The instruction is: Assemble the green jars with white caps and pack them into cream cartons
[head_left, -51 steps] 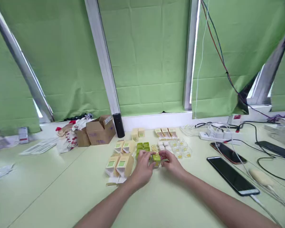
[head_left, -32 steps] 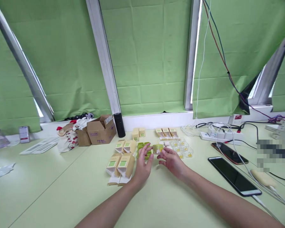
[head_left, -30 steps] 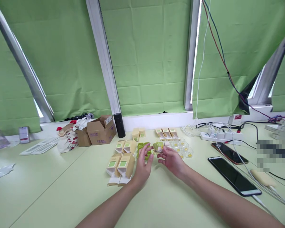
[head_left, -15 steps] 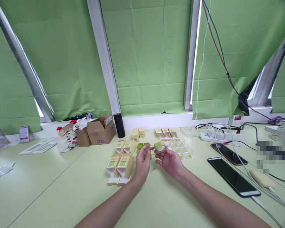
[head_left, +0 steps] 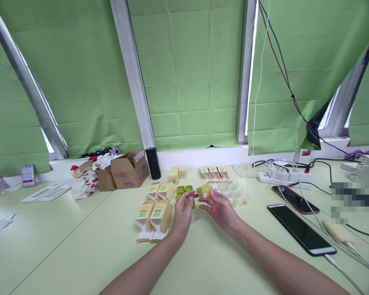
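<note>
Near the middle of the table, my right hand (head_left: 220, 211) grips a small clear container with a green part (head_left: 203, 190) between thumb and fingers. My left hand (head_left: 183, 211) is just left of it, fingers bent close together; what they hold, if anything, is too small to make out. Behind my left hand are several green cups (head_left: 181, 190), partly hidden. Open beige boxes with green labels (head_left: 161, 215) stand to the left. Clear containers with yellow centres (head_left: 239, 194) lie right of my right hand.
More beige boxes (head_left: 215, 173) stand farther back. A black cylinder (head_left: 153, 163) and a cardboard box (head_left: 129, 171) are at the back left. On the right lie two phones, the nearer one white-edged (head_left: 301, 229), a power strip (head_left: 266, 178) and cables.
The container in my right hand has shifted slightly left and tilted a little. My left hand stays beside it with fingers still bent. The whole view has moved slightly.
</note>
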The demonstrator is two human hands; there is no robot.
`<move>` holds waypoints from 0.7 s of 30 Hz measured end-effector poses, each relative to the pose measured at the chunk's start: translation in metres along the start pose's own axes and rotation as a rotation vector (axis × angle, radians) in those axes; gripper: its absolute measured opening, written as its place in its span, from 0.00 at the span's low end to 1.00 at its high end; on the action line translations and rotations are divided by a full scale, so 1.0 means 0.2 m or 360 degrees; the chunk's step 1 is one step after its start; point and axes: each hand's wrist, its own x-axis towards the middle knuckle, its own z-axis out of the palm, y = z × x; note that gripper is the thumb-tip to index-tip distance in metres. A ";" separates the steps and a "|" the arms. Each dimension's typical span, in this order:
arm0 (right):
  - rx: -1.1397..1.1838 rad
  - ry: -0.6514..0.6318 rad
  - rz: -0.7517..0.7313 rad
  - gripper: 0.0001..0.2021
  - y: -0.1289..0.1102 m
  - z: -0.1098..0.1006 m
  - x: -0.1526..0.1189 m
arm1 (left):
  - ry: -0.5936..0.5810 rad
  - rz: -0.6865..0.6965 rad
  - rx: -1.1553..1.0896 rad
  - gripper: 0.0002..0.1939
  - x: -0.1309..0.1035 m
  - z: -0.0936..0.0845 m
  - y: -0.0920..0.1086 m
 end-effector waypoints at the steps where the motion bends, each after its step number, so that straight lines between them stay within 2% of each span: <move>1: -0.0045 0.0013 -0.0031 0.17 0.00 0.00 0.00 | -0.0013 0.0013 -0.0003 0.22 0.00 -0.01 0.00; 5: -0.0164 0.0120 -0.0151 0.23 0.02 0.01 -0.01 | -0.0032 0.0056 0.0009 0.22 0.00 -0.02 -0.01; 13: -0.0591 0.0340 -0.0407 0.30 0.08 0.00 0.01 | -0.0023 -0.0021 -0.0056 0.26 0.00 -0.03 -0.02; 21: -0.0689 0.0300 -0.0586 0.27 0.12 0.03 -0.02 | -0.0090 -0.0027 -0.0201 0.26 -0.01 -0.01 -0.01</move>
